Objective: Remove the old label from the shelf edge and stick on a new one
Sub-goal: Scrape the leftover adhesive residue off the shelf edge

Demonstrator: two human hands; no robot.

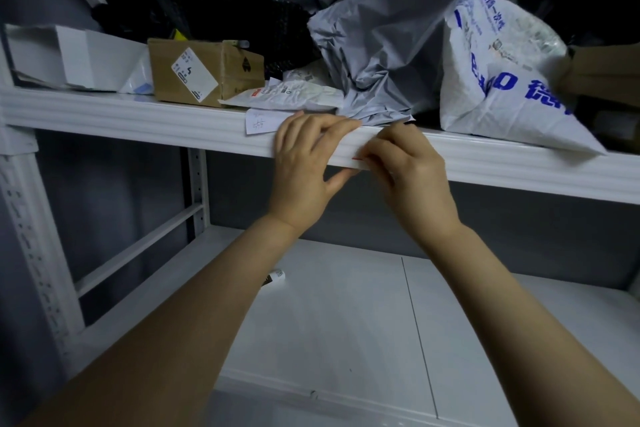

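Here both hands (304,156) (408,166) press the shelf edge (138,118), perhaps pinching a label.

One view only, from a wide-angle camera worn on the person's head. It faces forward and slightly down at a white shelf edge (173,121) that crosses the frame from middle left to right, bowed by the lens. It sits close (both forearms rise from the bottom corners toward the centre). The lower shelf (346,322) fills the bottom half, parcels the top.
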